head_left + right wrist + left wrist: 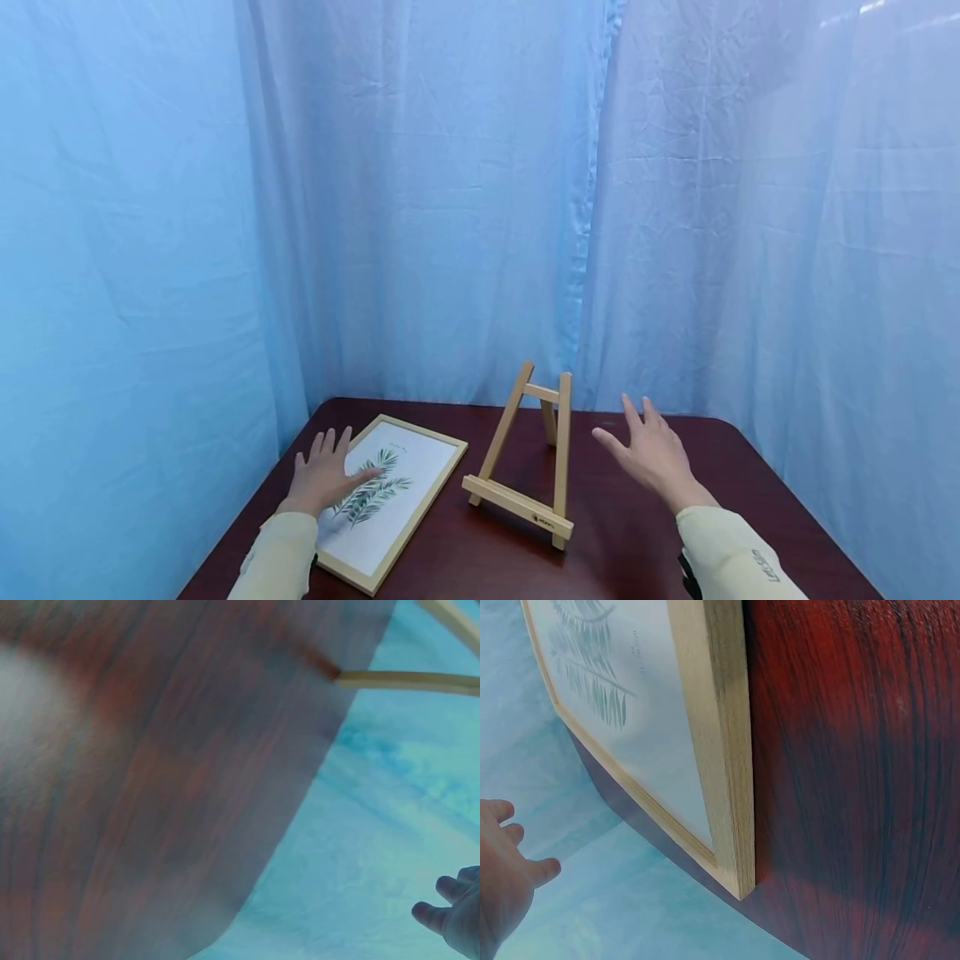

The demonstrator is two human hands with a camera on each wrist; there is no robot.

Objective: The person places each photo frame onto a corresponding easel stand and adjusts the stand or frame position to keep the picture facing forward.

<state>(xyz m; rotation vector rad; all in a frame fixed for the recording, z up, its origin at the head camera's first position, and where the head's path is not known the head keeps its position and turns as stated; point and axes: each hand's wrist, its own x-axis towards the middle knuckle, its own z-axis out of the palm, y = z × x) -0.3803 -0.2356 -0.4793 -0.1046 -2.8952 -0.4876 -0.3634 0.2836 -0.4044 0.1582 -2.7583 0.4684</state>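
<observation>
A framed picture (420, 492) of green palm leaves lies flat on the table at the left, its pale wooden frame (724, 750) close up in the left wrist view. My left hand (322, 479) hovers over its left side, fingers spread, and hides part of it. Right of the picture stands a small wooden easel (517, 500), upright, with a ledge across its front and a rear leg. My right hand (656, 458) is held in the air to the right of the easel, apart from it, with fingers extended and nothing in them.
The dark red wood-grain table (637, 542) has rounded far corners. Light blue curtains (465, 208) hang behind it and along both sides, close to its edges.
</observation>
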